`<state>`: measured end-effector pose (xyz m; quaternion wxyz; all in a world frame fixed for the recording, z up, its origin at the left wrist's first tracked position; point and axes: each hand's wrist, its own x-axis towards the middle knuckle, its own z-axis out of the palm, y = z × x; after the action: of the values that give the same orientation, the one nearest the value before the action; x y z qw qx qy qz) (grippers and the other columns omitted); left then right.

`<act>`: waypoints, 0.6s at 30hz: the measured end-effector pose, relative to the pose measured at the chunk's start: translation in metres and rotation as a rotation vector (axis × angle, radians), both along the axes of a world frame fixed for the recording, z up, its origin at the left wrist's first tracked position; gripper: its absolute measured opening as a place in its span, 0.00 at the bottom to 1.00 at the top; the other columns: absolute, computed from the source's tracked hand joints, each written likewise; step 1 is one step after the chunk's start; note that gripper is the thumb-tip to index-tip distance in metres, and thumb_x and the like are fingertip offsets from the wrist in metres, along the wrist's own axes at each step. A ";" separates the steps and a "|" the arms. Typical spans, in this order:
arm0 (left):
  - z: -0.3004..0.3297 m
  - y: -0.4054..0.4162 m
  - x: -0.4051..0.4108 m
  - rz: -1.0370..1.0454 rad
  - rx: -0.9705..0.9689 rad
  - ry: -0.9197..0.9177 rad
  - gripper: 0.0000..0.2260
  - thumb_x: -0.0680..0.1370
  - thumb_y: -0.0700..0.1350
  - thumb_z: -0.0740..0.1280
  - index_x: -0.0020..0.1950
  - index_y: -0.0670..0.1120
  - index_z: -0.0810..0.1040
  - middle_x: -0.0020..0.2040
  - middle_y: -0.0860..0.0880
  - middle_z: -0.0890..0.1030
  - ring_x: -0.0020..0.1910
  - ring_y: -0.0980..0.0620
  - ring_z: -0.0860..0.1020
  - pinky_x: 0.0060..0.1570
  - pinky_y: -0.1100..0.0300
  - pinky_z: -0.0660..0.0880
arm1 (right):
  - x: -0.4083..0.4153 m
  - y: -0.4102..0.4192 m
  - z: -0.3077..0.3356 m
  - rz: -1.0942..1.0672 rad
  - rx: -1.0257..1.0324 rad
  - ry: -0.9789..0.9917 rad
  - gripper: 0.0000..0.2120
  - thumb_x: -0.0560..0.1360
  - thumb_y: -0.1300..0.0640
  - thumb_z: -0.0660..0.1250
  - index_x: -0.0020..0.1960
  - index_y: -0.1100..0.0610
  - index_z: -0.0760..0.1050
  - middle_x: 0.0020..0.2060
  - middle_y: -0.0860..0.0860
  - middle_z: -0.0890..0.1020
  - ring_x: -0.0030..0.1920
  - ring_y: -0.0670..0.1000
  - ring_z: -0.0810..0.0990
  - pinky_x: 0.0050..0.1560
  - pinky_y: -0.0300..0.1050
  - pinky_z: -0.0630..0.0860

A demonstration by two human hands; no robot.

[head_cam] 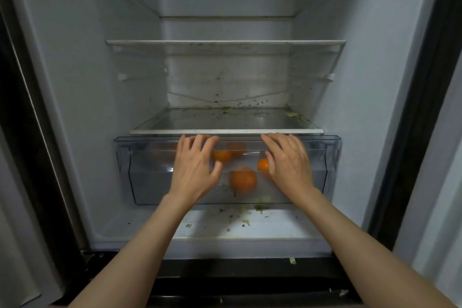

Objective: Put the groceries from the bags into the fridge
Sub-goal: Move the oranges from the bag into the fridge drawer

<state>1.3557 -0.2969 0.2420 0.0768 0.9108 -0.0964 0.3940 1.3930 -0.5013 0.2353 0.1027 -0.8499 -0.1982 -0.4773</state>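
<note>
Both hands, left hand (193, 170) and right hand (287, 165), rest flat with grip released on the drawer (150, 177) holding oranges (243, 180)

Almost nothing of the room is seen — the view is filled by an open appliance cavity. Pale grey panels (435, 182) are seen at far right, a dark vertical frame strip (425, 107) beside them. A dark seal and grey surface (15, 207) are seen at left. Light is dim and cool — brightest low in the centre. A dark base strip (237, 282) is flecked with green scraps (292, 261).
</note>
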 end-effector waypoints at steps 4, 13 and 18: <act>-0.002 0.006 0.024 -0.006 0.055 0.112 0.26 0.70 0.53 0.55 0.67 0.47 0.69 0.62 0.45 0.73 0.62 0.43 0.69 0.69 0.44 0.60 | 0.018 0.009 -0.008 -0.024 -0.008 0.161 0.23 0.69 0.63 0.72 0.63 0.63 0.74 0.59 0.60 0.79 0.61 0.60 0.76 0.67 0.58 0.60; -0.009 0.014 0.044 -0.035 0.093 0.160 0.31 0.71 0.55 0.54 0.74 0.49 0.60 0.73 0.45 0.63 0.74 0.44 0.57 0.74 0.47 0.46 | 0.032 0.014 -0.012 -0.035 -0.053 0.290 0.30 0.77 0.57 0.62 0.75 0.58 0.54 0.75 0.56 0.58 0.76 0.56 0.50 0.73 0.47 0.42; -0.001 0.012 0.026 0.000 0.087 0.342 0.29 0.79 0.57 0.55 0.76 0.54 0.45 0.78 0.51 0.48 0.76 0.50 0.44 0.73 0.44 0.44 | 0.013 0.009 -0.005 -0.045 -0.135 0.433 0.31 0.80 0.47 0.55 0.77 0.55 0.44 0.77 0.53 0.43 0.76 0.53 0.40 0.74 0.48 0.38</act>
<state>1.3815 -0.2853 0.2413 0.0526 0.9670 -0.0992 0.2289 1.4058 -0.4926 0.2302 0.0753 -0.9416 -0.1840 -0.2716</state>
